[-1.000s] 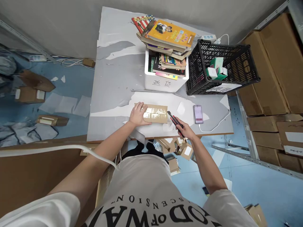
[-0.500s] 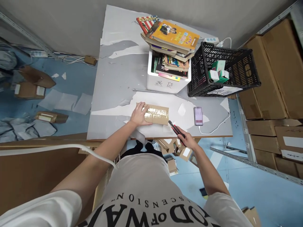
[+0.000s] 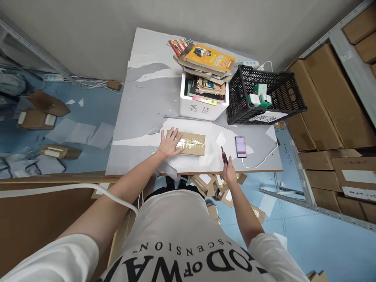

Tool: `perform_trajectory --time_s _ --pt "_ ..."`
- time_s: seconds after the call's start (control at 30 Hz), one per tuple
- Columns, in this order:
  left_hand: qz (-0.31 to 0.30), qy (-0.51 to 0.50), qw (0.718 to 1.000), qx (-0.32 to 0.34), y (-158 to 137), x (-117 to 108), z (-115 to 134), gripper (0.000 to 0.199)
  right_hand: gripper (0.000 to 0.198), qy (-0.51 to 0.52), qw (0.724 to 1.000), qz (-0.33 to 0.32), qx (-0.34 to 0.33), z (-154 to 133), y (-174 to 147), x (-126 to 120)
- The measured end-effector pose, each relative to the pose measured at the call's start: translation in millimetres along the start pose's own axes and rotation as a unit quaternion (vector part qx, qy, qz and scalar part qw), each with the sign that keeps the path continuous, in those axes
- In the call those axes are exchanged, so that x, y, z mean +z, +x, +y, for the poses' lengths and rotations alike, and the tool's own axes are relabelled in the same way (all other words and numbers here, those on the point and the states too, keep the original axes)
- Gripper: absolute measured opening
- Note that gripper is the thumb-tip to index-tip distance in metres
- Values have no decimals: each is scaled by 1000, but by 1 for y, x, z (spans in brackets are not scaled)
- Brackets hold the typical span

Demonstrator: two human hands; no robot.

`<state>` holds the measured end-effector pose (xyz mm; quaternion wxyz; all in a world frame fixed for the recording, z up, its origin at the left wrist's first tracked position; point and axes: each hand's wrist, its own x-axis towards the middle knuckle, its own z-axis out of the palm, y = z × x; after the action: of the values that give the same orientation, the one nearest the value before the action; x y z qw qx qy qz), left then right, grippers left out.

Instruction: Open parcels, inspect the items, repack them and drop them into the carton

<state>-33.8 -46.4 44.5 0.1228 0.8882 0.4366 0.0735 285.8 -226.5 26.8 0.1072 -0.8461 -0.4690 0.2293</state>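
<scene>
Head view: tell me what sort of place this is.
Likely a stockroom or parcel-handling room: metal shelving stacked with cardboard boxes, a taped cardboard parcel on the table, opened packaging scattered over the floor.

I see a white short-sleeved T-shirt (image 3: pixel 182 239) with black capital lettering across the chest, both forearms bare, dark trousers (image 3: pixel 176 188) below, and a white cable (image 3: pixel 73 187) trailing across the left arm.
</scene>
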Motion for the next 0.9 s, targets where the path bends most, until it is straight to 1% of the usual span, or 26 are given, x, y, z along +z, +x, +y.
perform_trajectory --time_s 0.07,0.17,0.23,0.3,0.37,0.43,0.5,0.53,0.57,0.6,0.63,0.7,0.77,0.83,0.9 --pt "-5 18 999 28 -8 -4 9 69 61 -28 1000 5 -2 -2 10 22" --pt "-36 28 995 86 -27 -7 23 64 60 -82 997 -11 3 -6 19 54" --pt "-49 27 995 85 -41 -7 30 60 61 -101 995 -24 6 -7 18 70" --pt "-53 20 996 72 -53 -6 34 60 61 -109 994 -26 0 -7 16 77" --pt "-54 12 997 62 -61 -5 35 63 59 -111 994 -4 -11 -11 18 74" --pt "-52 12 997 51 -65 -3 34 66 58 -94 994 42 -37 -24 28 59" --pt "-50 13 998 41 -68 -1 33 68 61 -54 990 89 -96 -48 45 38" --pt "-50 11 998 37 -68 0 33 69 63 -33 984 104 -140 -63 54 27" --pt "-50 8 998 35 -69 1 32 70 65 -19 975 98 -198 -80 62 18" --pt "-50 4 998 35 -70 2 33 72 67 -16 964 79 -254 -97 68 10" --pt "-50 -1 998 35 -71 3 33 74 68 -24 953 57 -296 -114 72 6" --pt "-49 -10 998 35 -71 3 34 78 73 -67 934 13 -350 -144 76 5" --pt "-50 -21 998 32 -69 3 35 80 73 -121 922 -17 -367 -164 73 12" --pt "-50 -34 998 27 -67 2 35 80 65 -165 916 -25 -364 -176 70 20" --pt "-49 -45 997 30 -66 2 33 81 55 -196 911 -24 -362 -183 70 22"
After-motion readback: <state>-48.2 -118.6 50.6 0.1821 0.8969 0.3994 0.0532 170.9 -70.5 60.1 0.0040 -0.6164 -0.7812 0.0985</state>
